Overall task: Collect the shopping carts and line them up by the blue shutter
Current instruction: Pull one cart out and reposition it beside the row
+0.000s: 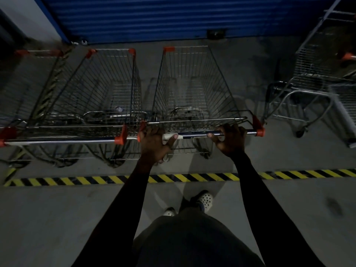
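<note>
Down at the bottom of the view a pair of pale perforated shoes (pixel 205 199) stands on the grey concrete floor (pixel 57 218), just short of a yellow-and-black striped line (pixel 96 180) that runs across it from side to side. Two dark-sleeved arms reach forward over that line. The left hand (pixel 154 143) grips the left end of a cart's handle bar (pixel 194 134), fingers curled over the top and thumb laid along a white section of the bar. The right hand (pixel 230 139) wraps around the same bar nearer its right end, fingers over it and thumb pointing inward. The bar belongs to the held shopping cart (pixel 192 83), a wire basket with orange corner caps whose nose points at the blue shutter (pixel 154 16) and sits close to its foot. Just beside it on the left stands a second cart (pixel 100 87), parallel, its handle nearly level with the held one and their orange end caps almost touching. A third cart (pixel 28 83) sits further left, partly cut off and blurred. Off to the right, well apart from this row, more carts (pixel 317 64) stand at an angle near the shutter's right end.
</note>
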